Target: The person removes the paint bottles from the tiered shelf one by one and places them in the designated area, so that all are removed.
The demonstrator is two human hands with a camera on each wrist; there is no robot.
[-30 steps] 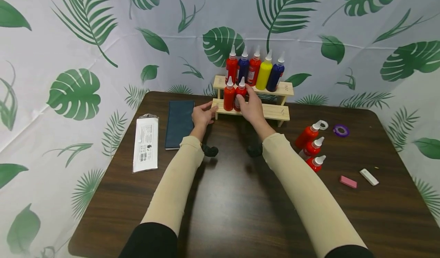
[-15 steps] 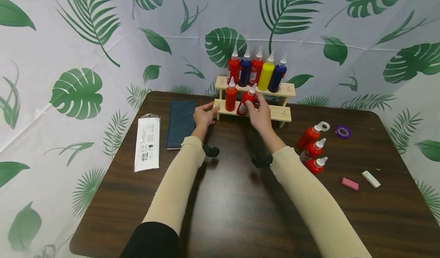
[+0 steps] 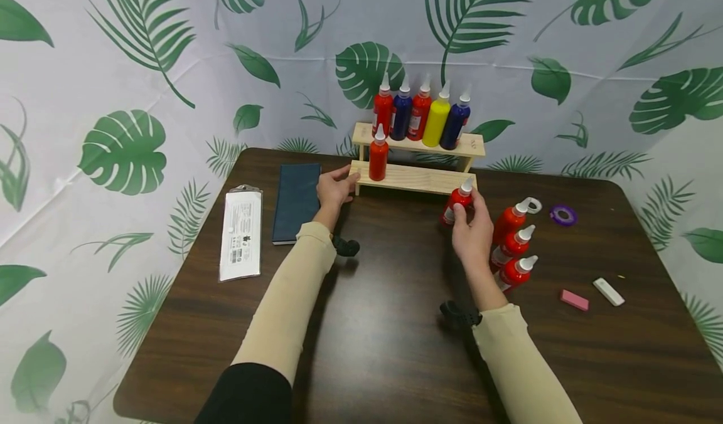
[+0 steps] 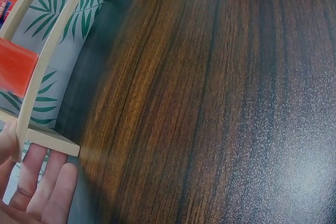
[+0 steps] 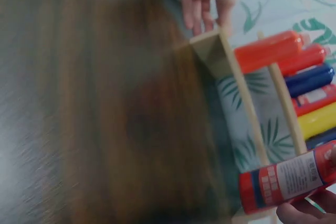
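My right hand (image 3: 474, 233) holds a red squeeze bottle (image 3: 455, 206) with a white nozzle, just off the right front of a two-step wooden stand (image 3: 420, 176). In the right wrist view the bottle's label (image 5: 298, 176) shows, and only some fingertips appear at the edge. My left hand (image 3: 334, 187) grips the left end of the lower step, thumb above and fingers (image 4: 55, 184) beneath. An orange-red bottle (image 3: 378, 160) stands upright at that step's left. Along the upper step are red bottles (image 3: 382, 111), blue bottles (image 3: 455, 125) and a yellow bottle (image 3: 437, 121).
Three red bottles (image 3: 514, 245) stand in a row right of my right hand. Farther right lie a purple tape roll (image 3: 552, 216), a white tape roll (image 3: 533, 206), a pink eraser (image 3: 574, 300) and a white block (image 3: 608, 291). A dark notebook (image 3: 296, 203) and white package (image 3: 241, 234) lie left.
My right hand has lifted the red bottle from beside the orange-red one on the lower step and carried it right and toward me. My left hand stays at the stand's end.
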